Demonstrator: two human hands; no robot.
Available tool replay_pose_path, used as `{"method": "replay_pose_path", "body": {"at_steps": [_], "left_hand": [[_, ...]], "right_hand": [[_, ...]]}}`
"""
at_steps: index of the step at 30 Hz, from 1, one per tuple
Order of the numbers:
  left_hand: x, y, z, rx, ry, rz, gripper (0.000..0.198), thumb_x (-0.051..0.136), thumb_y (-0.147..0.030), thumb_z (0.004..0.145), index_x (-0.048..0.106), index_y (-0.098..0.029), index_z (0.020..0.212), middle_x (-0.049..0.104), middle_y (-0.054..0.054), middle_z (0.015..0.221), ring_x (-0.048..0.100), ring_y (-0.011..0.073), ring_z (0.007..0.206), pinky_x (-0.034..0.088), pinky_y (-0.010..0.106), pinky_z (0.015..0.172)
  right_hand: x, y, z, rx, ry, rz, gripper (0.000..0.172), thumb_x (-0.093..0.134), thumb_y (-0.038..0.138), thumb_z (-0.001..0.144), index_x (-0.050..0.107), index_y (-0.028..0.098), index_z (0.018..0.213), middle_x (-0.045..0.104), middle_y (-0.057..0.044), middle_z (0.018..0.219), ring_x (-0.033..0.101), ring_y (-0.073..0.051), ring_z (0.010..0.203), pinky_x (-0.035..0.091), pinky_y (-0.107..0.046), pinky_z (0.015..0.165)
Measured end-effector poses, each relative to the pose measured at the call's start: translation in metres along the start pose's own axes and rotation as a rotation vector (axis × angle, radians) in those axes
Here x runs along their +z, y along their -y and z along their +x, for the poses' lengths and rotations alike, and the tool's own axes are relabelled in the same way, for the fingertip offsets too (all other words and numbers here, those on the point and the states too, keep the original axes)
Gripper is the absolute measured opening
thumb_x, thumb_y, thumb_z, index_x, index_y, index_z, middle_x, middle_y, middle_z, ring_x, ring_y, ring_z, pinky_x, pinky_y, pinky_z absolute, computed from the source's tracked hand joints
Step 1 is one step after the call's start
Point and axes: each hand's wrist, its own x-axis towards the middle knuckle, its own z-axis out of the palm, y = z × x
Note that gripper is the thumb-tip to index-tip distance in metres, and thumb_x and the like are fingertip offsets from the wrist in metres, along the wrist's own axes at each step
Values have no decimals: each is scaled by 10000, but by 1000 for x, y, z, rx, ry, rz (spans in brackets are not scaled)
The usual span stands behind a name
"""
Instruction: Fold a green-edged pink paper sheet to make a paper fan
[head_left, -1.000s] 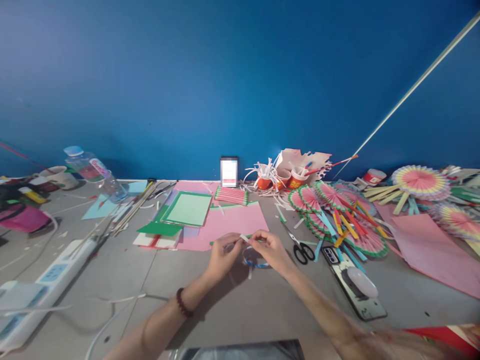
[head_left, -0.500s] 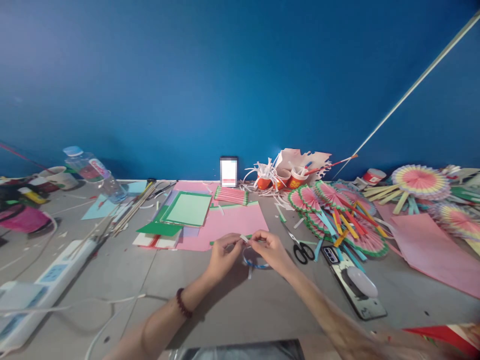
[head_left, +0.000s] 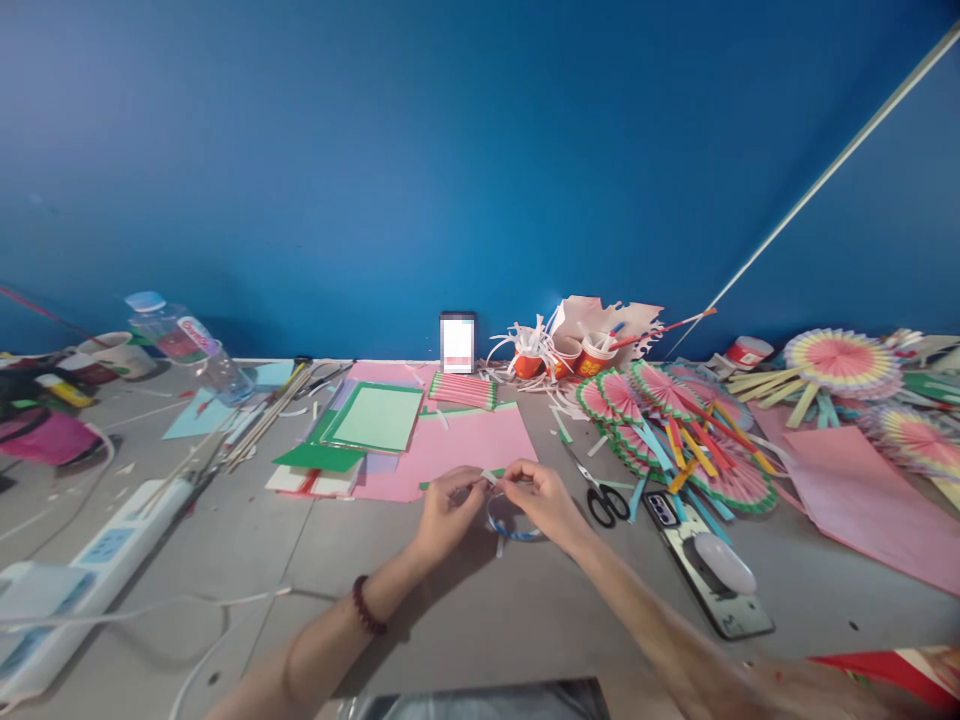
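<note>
Across the table, left to right: one capped bottle, slanting in view; one left hand and, beyond it, one upright screen device; one pale strip, above the tabletop, pinched between the fingertips of both hands; one blue-and-white ring just below, partly hidden by one right hand; three red paper cups, side by side; one pair of scissors, near the right hand; green-edged fans, overlapping, too tangled to count; one patterned phone, bearing one white rounded object; at least two yellow-edged fans. Underneath, grey tabletop, littered with scraps; behind, blue wall with one pale diagonal line. Around, left to right: one white power strip; one white cable, across the near left; thin sticks; green sheets on pink paper. Foremost, two forearms, covering part of the tabletop.
</note>
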Motion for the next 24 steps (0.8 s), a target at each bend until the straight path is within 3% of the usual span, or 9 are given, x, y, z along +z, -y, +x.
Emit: {"method": "replay_pose_path", "body": {"at_steps": [24], "left_hand": [[-2, -6, 0, 5, 28, -44, 241, 563, -303, 875, 747, -178, 784, 743, 85, 809, 672, 201, 782, 522, 320, 741]], "right_hand": [[-2, -8, 2, -52, -31, -76, 270, 648, 447, 785, 602, 187, 727, 584, 14, 699, 474, -110, 597, 338, -216, 525]]}}
